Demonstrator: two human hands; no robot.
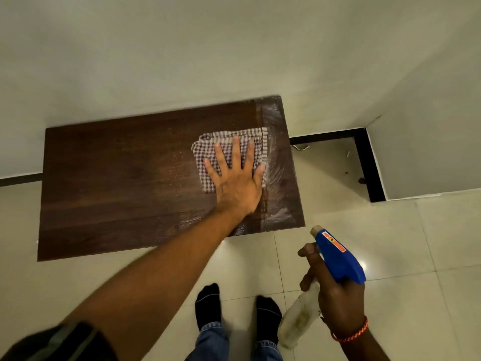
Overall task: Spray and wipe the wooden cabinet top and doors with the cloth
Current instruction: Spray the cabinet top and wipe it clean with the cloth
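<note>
We are looking down on the dark brown wooden cabinet top [109,183], a flat worktop standing against the pale wall [182,53]. Our left hand [235,182] is pressing flat, fingers spread wide with no closed grip, on the folded red-and-white checked cloth [251,140], which is lying on the worktop's right part. Just right of the cloth, wet streaks are glistening on the wood. Below, our feet in black socks [208,306] are standing on the glossy cream floor tiles [406,230]. Further right, our right hand [335,295] is keeping a closed grip around the translucent spray bottle with a blue trigger head [338,259], held over the floor, apart from the cabinet.
</note>
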